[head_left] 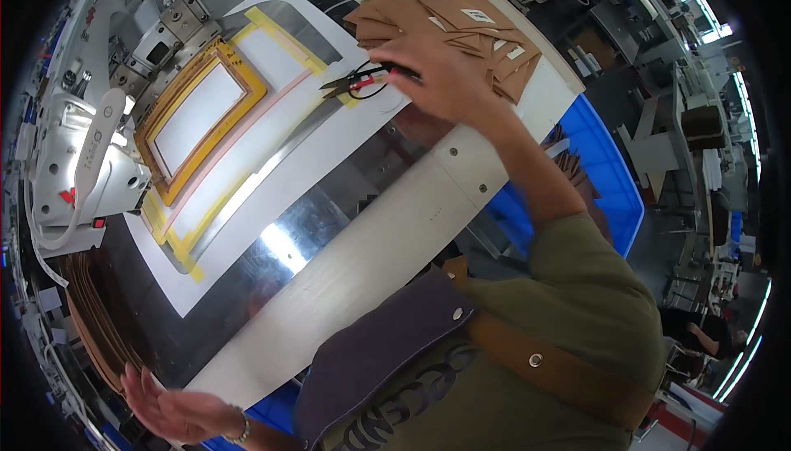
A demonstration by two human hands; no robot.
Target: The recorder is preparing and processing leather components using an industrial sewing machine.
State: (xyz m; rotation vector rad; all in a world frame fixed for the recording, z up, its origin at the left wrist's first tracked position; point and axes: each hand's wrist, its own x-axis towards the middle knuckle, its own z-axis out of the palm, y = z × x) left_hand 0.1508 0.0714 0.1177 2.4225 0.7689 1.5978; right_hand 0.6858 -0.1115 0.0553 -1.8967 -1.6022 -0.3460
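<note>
The yellow template frame (202, 117) at the sewing machine (82, 154) holds a white panel; no stitching is discernible, so work appears early. The right hand (449, 76) rests on the tan cut pieces (486, 35) far right, fingers loosely curled beside the thread snips (358, 82), gripping nothing visible. The left hand (177, 410) hovers near left, fingers spread, empty.

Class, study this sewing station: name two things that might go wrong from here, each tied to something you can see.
1. The right hand reaches over the thread snips; their open blades might nick a finger.
2. The brown cut pieces sit stacked near the table edge; a brush from the forearm might push some off.
</note>
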